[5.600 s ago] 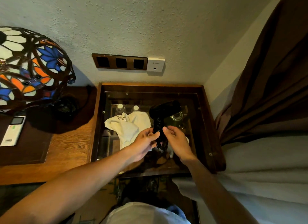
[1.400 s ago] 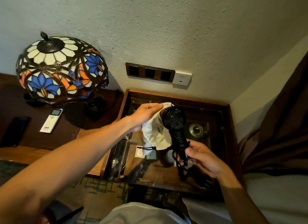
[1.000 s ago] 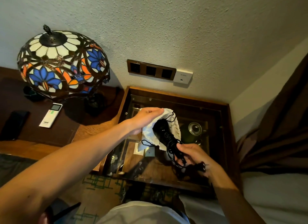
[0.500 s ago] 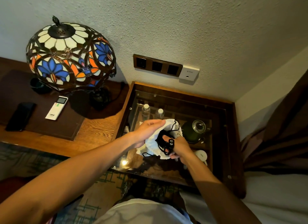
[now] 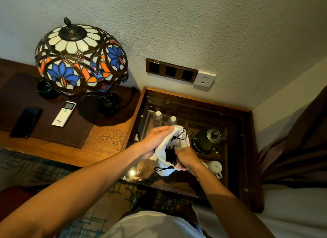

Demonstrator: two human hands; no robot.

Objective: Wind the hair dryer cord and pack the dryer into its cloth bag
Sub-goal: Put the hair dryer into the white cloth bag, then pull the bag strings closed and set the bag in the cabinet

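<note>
The white cloth bag (image 5: pixel 178 140) with black drawstrings hangs over the glass-topped side table (image 5: pixel 247 149). My left hand (image 5: pixel 155 140) grips the bag by its left and upper side. The black hair dryer (image 5: pixel 170 155) is almost wholly inside; only its dark handle end and wound cord show in the bag's mouth. My right hand (image 5: pixel 185 158) is at the mouth with fingers curled on the dryer's cord end.
A stained-glass lamp (image 5: pixel 81 60), a white remote (image 5: pixel 64 114) and a dark phone (image 5: pixel 26 121) stand on the wooden desk at left. Under the glass are two bottles (image 5: pixel 157 117), a green kettle (image 5: pixel 207 140) and white cups (image 5: pixel 215 167). Wall sockets (image 5: pixel 170 72) sit above; a brown curtain hangs at right.
The dryer, held outside the bag by my right hand, has gone head first into the bag and sunk deeper. My left hand has kept hold of the bag throughout.
</note>
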